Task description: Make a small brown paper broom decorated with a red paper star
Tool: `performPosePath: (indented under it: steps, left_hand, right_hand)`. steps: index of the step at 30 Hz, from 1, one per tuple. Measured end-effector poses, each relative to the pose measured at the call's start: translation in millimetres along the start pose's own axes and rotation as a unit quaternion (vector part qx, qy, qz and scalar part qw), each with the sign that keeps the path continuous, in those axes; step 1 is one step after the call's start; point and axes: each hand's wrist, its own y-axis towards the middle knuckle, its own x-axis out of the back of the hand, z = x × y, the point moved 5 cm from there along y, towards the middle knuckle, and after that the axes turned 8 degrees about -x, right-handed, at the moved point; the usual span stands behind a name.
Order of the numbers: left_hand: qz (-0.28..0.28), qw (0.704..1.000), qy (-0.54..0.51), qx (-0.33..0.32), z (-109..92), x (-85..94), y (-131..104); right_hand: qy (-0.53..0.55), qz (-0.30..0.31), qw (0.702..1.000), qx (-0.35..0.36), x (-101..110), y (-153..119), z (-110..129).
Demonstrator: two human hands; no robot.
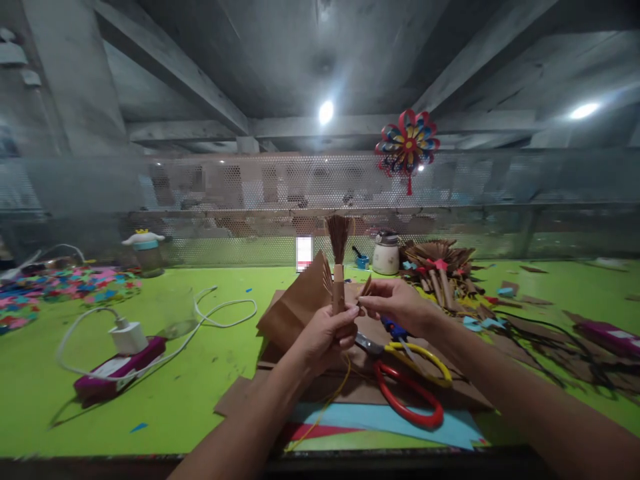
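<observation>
My left hand (pixel 325 333) is closed round the lower end of an upright brown paper craft (pixel 339 287), which has a rolled stem and a pleated fan top (pixel 339 233). Another pleated piece sticks out at the stem's left side. Just to the right, my right hand (pixel 397 303) pinches a small folded piece of brown paper (pixel 367 288) between thumb and fingers, close to the left fingertips. Below the hands lie scissors with one red and one yellow handle (pixel 410 407). Behind them a blue tool (pixel 395 328) is partly hidden by my right hand. A yellow string (pixel 333 397) hangs below my left hand.
Brown paper sheets (pixel 295 307) and light blue paper (pixel 400 417) lie beneath. To the left are a purple power strip (pixel 120 367) with a white cable and a clear cup (pixel 179 313). Similar paper crafts (pixel 440 267) are piled at right, beside a jar (pixel 386 257).
</observation>
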Motion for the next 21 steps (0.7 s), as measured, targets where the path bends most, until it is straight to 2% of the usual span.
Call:
performPosePath:
  steps: [5,10,21]
  left_hand:
    - [0.008,0.999,-0.035,0.007,-6,-3.6,-3]
    - [0.047,0.994,-0.084,0.060,-4,-11.5,-5]
    - [0.069,0.992,-0.062,0.081,1,-16.4,-5]
  right_hand:
    - [0.067,-0.039,0.997,0.001,10,0,1]
    - [0.098,-0.056,0.993,0.019,13,0,8]
    - [0.037,-0.105,0.992,0.055,14,0,7]
